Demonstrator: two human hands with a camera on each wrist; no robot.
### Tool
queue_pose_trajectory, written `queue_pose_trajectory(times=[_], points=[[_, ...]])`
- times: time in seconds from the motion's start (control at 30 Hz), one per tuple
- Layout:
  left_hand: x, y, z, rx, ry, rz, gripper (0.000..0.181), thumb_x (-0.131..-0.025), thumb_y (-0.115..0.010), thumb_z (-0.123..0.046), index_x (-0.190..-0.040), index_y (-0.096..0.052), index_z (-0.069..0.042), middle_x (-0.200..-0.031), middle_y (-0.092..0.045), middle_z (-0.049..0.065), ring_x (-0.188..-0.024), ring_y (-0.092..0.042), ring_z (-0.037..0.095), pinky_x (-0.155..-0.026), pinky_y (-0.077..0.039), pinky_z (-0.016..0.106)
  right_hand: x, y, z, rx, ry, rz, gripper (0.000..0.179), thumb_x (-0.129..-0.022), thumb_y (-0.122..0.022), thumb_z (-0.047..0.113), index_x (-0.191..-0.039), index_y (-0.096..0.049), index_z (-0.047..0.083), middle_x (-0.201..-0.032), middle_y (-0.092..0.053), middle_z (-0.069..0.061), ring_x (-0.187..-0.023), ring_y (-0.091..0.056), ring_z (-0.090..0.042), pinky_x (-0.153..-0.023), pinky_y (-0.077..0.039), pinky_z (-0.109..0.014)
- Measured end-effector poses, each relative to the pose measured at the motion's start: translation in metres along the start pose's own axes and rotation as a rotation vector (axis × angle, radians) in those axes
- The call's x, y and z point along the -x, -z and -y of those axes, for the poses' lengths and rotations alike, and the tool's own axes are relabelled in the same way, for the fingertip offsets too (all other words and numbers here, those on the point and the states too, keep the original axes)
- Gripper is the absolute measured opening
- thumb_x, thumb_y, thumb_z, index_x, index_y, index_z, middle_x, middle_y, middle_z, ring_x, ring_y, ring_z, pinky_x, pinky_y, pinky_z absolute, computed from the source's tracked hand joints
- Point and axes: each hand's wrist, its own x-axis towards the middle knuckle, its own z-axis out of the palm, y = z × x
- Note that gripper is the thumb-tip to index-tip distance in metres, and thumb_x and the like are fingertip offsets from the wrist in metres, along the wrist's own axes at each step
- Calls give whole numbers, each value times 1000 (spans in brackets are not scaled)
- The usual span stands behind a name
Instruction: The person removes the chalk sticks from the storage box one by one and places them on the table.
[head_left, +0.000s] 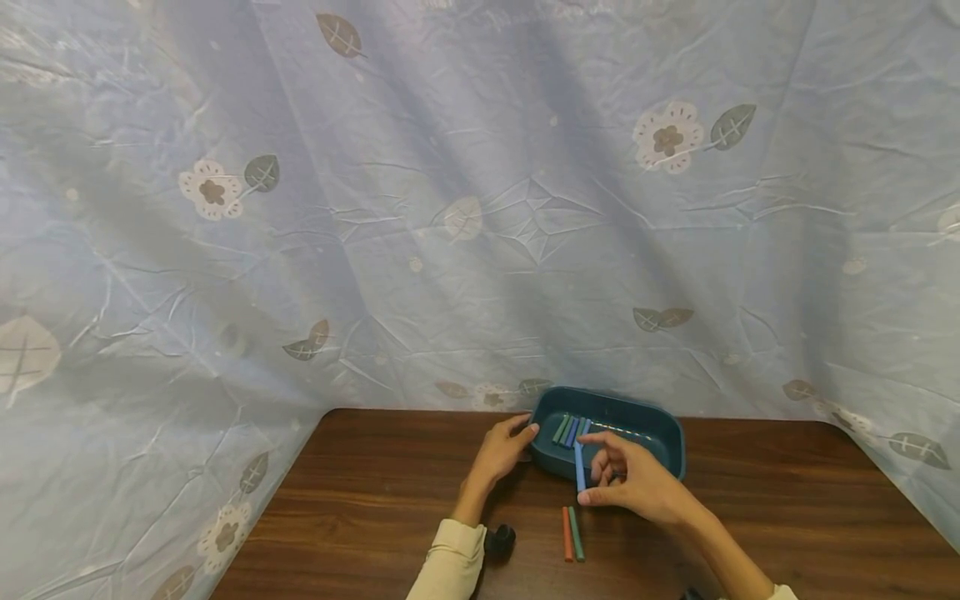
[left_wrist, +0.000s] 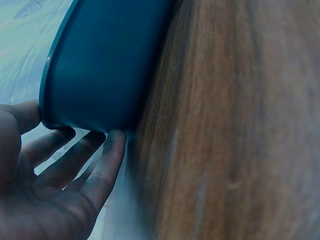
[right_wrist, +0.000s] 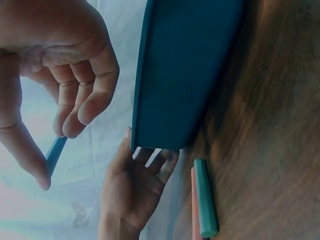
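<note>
My right hand (head_left: 630, 483) pinches a light blue chalk-like stick (head_left: 580, 468) lengthwise between thumb and index finger, above the front wall of the dark teal tray (head_left: 660, 412). In the right wrist view only a short part of the blue stick (right_wrist: 56, 155) shows by the thumb. My left hand (head_left: 501, 454) holds the tray's left end, thumb at the rim and fingertips against the outer wall (left_wrist: 110, 65). Several green and blue sticks (head_left: 572, 431) lie side by side inside the tray. In front of it, an orange-red stick (head_left: 567, 533) and a green stick (head_left: 577, 534) lie together on the table.
The brown wood-grain table (head_left: 360, 500) ends at a pale curtain (head_left: 465, 317) with leaf and flower prints, close behind the tray. A small black object (head_left: 501, 540) is beside the left sleeve (head_left: 452, 554).
</note>
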Motion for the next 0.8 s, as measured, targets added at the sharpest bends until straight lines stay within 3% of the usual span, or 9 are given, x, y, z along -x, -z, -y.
queue_pose_trajectory(times=[0.8], points=[[-2, -1, 1, -42, 11, -15, 53, -108, -65, -31, -150, -60, 2, -139, -68, 31, -93, -82, 38, -87, -67, 48, 11, -11, -17, 15, -7, 83, 81, -88, -91, 23, -151, -48, -7, -99, -68, -11, -77, -66, -7, -67, -58, -25]])
